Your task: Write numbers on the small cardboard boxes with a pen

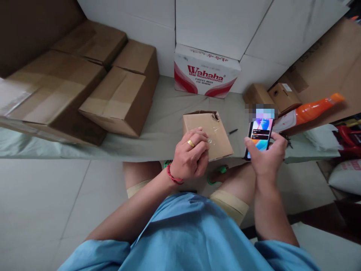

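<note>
- Dark-edged, rectangular smartphone (263, 144) is held in the right hand (266, 156), above the front part of the cloth-covered surface. Its screen is lit in blue, purple and orange, with black notification panels; the upper end is obscured by pixelation.
- Right hand grips the phone from its near end: thumb at the left edge, fingers bent about the right edge, forearm reaching forward.
- Left hand (193, 154) is closed in a loose fist, back of the hand upward, over the near left part of a small box. Contact with the box cannot be determined. A gold-coloured ring (191, 143) and a red cord bracelet (172, 175) are worn.
- Small brown cardboard box (217, 131) shows a ragged hole at its far right corner and glossy clear patches on top.
- Slim black pen-like object (233, 131) lies just right of the box.
- Orange plastic bottle with white label (307, 112) slants beyond the phone; whether it stands or lies is unclear.
- White and red printed "Wahaha" carton (207, 71) stands against the white tiled wall (214, 26).
- Larger brown taped cartons (113, 92) occupy the left end of the pale green cloth (165, 109).
</note>
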A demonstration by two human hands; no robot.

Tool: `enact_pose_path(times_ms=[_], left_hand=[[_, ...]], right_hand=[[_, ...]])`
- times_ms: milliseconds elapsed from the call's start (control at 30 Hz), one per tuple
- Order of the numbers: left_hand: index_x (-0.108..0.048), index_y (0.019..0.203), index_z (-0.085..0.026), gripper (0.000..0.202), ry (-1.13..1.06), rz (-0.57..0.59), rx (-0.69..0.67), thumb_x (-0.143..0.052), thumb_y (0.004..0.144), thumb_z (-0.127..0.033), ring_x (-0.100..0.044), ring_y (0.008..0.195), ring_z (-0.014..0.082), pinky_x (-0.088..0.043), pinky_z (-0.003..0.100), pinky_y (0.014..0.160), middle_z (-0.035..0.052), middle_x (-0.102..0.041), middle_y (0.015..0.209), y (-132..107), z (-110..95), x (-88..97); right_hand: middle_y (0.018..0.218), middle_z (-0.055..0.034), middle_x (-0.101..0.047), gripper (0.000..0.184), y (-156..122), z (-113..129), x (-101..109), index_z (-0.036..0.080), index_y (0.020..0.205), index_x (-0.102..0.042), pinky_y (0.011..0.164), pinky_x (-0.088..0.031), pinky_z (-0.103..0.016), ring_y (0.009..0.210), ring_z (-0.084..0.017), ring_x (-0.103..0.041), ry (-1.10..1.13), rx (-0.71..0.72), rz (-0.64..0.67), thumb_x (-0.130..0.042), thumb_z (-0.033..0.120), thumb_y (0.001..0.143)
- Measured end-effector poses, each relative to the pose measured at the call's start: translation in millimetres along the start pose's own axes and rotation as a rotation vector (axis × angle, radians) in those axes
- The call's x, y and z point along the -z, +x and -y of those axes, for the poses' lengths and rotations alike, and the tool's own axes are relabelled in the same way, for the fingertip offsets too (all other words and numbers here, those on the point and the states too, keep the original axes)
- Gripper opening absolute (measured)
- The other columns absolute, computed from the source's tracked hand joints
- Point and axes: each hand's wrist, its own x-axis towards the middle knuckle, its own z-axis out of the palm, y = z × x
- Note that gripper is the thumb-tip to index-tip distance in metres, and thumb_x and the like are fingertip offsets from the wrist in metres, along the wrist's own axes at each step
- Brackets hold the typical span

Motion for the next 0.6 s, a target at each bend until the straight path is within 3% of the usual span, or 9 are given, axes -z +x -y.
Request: enact_pose_path(times_ms=[100, 267, 400, 600], left_hand=[[-0.057, 0.089, -0.023, 0.017, -0.015, -0.033, -0.027, -0.048, 0.092, -0.008, -0.070, 0.093, 0.0188, -0.063, 0.044, 0.105, 0.0044, -0.066, 0.088, 0, 1, -1.8], [-0.057, 0.090, -0.022, 0.018, -0.046, -0.062, -0.037, -0.050, 0.090, -0.006, -0.069, 0.092, 0.0198, -0.063, 0.045, 0.104, 0.0044, -0.065, 0.088, 0, 2, -5.1], [-0.056, 0.090, -0.023, 0.018, -0.041, -0.066, -0.033, -0.051, 0.089, -0.006, -0.069, 0.090, 0.0198, -0.063, 0.045, 0.103, 0.0039, -0.065, 0.087, -1, 3, -6.1], [-0.057, 0.091, -0.023, 0.018, -0.028, -0.064, -0.024, -0.052, 0.087, -0.006, -0.070, 0.090, 0.0196, -0.063, 0.044, 0.102, 0.0037, -0.065, 0.088, -1, 3, -5.5]], right_hand=[[0.135, -0.0242, -0.059, 0.075, 33, -65, -20, 0.011, 0.129, -0.059, 0.119, -0.046, -0.055, 0.137, -0.042, -0.055, -0.206, -0.252, 0.061, -0.089, 0.048, 0.071], [0.146, -0.0356, -0.054, 0.093, 54, -140, -36, -0.001, 0.143, -0.055, 0.117, -0.049, -0.053, 0.135, -0.046, -0.061, -0.445, -0.561, 0.272, -0.090, 0.050, 0.074], [0.150, -0.0419, -0.051, 0.101, 64, -170, -35, -0.004, 0.151, -0.051, 0.117, -0.049, -0.055, 0.138, -0.050, -0.060, -0.470, -0.626, 0.306, -0.092, 0.046, 0.074], [0.150, -0.0438, -0.050, 0.096, 89, -191, -36, -0.005, 0.152, -0.054, 0.119, -0.045, -0.056, 0.143, -0.051, -0.054, -0.473, -0.654, 0.315, -0.088, 0.044, 0.077]])
